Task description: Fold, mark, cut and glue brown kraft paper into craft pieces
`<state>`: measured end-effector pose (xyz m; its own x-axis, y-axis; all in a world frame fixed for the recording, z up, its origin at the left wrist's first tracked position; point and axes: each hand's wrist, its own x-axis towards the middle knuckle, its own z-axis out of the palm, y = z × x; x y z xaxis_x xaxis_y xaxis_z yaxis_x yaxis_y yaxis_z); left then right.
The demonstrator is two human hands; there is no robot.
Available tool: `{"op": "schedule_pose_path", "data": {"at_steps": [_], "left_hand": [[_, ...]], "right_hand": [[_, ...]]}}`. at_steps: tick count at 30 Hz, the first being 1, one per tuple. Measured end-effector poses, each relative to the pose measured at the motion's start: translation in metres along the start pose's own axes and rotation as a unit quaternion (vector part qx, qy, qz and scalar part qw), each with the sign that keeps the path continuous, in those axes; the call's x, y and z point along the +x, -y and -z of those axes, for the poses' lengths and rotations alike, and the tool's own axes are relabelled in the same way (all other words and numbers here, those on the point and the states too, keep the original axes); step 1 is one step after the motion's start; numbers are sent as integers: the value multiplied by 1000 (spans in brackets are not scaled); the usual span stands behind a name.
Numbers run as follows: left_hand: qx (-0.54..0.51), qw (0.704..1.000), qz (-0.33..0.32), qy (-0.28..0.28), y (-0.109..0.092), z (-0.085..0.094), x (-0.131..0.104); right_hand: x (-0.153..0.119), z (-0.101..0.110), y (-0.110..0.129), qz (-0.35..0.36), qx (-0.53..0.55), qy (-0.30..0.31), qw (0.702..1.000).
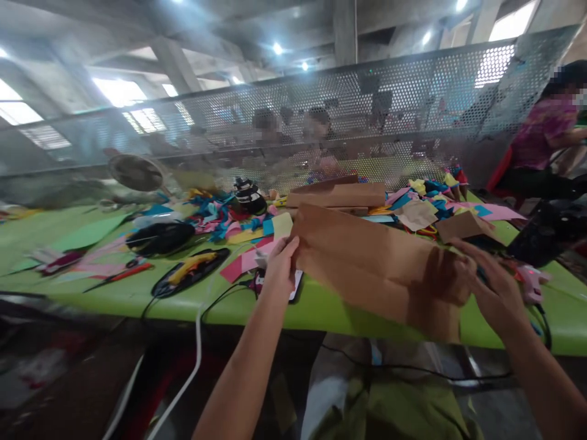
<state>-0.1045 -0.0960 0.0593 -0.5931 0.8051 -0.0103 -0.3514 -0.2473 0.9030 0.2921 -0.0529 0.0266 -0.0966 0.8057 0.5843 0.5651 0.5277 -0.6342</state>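
Note:
A large sheet of brown paper point(367, 263) with crease lines is held up, tilted, above the green table's front edge. My left hand point(283, 264) pinches its left edge between thumb and fingers. My right hand point(493, 284) is at the right end of the sheet, fingers stretched and apart; its fingertips seem to touch the paper, and its shadow falls across it. Under my left hand lies a phone point(297, 287), partly covered. A pink device with a cord point(532, 282) lies beyond my right hand.
On the green table point(174, 311) lie a yellow glue gun point(192, 267) on a black tray, a red-handled tool point(131, 273), a black pouch point(160, 237), colourful paper scraps point(220, 220) and folded brown paper point(337, 194). Behind stands a perforated metal partition point(389, 116). A person point(536, 134) sits at right.

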Motion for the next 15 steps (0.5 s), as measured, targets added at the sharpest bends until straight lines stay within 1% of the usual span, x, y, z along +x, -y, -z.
{"op": "schedule_pose_path", "data": {"at_steps": [2,3,5,6,8,10,11,13,15], "left_hand": [[-29,998,-1,-51,7,11,-15],[-39,997,8,-72,12,16,-24],[-43,994,38,-94,24,22,-47],[-47,995,46,-82,32,24,-59],[-60,995,66,-51,46,25,-86],[-78,993,90,-15,61,24,-112],[-81,990,113,0,68,24,-123],[-87,983,161,14,81,24,-143],[-94,977,192,13,92,25,-157]], "right_hand": [[3,9,4,37,-57,-46,997],[3,13,1,43,-77,-59,994],[0,22,-15,36,-120,-72,989],[-5,26,-29,28,-148,-63,987],[-18,36,-63,7,-215,-12,977],[-37,45,-99,-37,-297,74,951],[-47,50,-114,-53,-316,119,940],[-65,58,-133,-71,-347,148,923],[-75,64,-139,-62,-365,154,916]]}}
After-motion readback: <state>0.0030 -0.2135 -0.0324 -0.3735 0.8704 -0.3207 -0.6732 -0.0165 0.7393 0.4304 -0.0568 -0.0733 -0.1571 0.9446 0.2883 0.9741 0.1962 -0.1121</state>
